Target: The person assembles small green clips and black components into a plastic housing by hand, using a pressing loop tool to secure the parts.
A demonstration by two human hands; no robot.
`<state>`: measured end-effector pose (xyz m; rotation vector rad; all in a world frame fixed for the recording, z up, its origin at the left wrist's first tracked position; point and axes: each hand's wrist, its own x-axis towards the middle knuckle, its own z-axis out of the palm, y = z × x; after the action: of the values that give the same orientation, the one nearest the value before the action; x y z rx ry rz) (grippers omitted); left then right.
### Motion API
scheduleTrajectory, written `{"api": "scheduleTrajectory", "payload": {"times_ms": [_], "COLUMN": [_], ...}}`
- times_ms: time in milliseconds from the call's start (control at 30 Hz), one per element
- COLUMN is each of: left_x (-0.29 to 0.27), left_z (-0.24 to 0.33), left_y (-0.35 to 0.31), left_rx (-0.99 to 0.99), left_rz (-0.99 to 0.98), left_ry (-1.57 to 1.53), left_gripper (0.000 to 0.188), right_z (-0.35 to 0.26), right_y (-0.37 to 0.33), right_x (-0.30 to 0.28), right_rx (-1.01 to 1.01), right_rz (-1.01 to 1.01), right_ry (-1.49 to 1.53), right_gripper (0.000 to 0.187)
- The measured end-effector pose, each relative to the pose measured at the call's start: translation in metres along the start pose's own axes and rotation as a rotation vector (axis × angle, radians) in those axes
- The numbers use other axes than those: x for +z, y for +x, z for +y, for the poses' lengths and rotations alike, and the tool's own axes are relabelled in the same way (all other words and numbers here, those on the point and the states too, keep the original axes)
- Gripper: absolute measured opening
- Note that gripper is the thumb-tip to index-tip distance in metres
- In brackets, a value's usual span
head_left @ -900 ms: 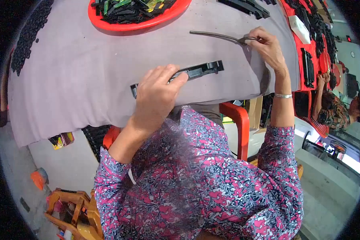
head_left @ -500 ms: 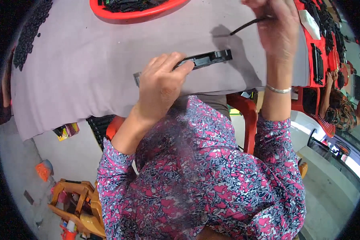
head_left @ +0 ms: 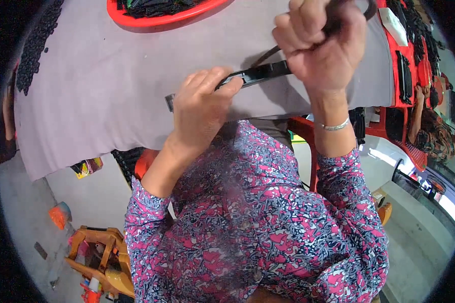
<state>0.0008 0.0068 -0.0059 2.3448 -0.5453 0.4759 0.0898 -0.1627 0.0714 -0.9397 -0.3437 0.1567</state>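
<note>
Working at a grey cloth-covered table (head_left: 111,91) that fills the far half of the view. Red tray (head_left: 136,15) at the far edge, centre-left, holds a heap of dark parts, a few green ones mixed in; more red trays (head_left: 389,76) on the far right carry long black strips in rows. Loose scatter of small black pieces (head_left: 33,48) on the far left of the cloth. Long black bar (head_left: 260,73) lies flat near the table's near edge, roughly centre. Left hand (head_left: 199,108) lies over the bar's left portion, fingers curled down on it, pinning it to the cloth. Right hand (head_left: 321,48) is raised just above the bar's right end, fist closed around a thin dark curved rod (head_left: 268,53) whose lower end seems to meet the bar; contact point not clear. Risks, my read: bar sits close to the near edge, so a sideways push from the rod could slide it off the cloth; rod tip could skid toward the left-hand fingers if the pin grip is loose.
</note>
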Motion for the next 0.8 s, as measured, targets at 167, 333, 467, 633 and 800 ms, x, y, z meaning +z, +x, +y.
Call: {"api": "scheduleTrajectory", "payload": {"times_ms": [167, 333, 467, 633, 800], "left_x": [0.001, 0.001, 0.004, 0.003, 0.010], "left_z": [-0.001, 0.001, -0.001, -0.002, -0.006], "left_y": [0.002, 0.003, 0.003, 0.003, 0.000], "left_rx": [0.025, -0.003, 0.002, 0.026, 0.060], "left_rz": [-0.033, -0.057, -0.054, -0.040, 0.038], "left_ry": [0.017, 0.064, 0.092, 0.067, 0.059], "left_gripper": [0.023, 0.021, 0.021, 0.022, 0.027], "right_z": [0.049, 0.001, 0.005, 0.017, 0.020], "right_y": [0.026, -0.008, -0.011, -0.016, -0.018], "right_x": [-0.039, -0.008, -0.014, -0.021, -0.028], "right_rx": [-0.297, 0.068, -0.073, -0.047, 0.025], "right_rz": [-0.661, 0.011, -0.230, -0.301, -0.233], "right_ry": [0.411, 0.240, 0.289, 0.163, 0.129], "right_gripper": [0.058, 0.058, 0.045, 0.048, 0.057]}}
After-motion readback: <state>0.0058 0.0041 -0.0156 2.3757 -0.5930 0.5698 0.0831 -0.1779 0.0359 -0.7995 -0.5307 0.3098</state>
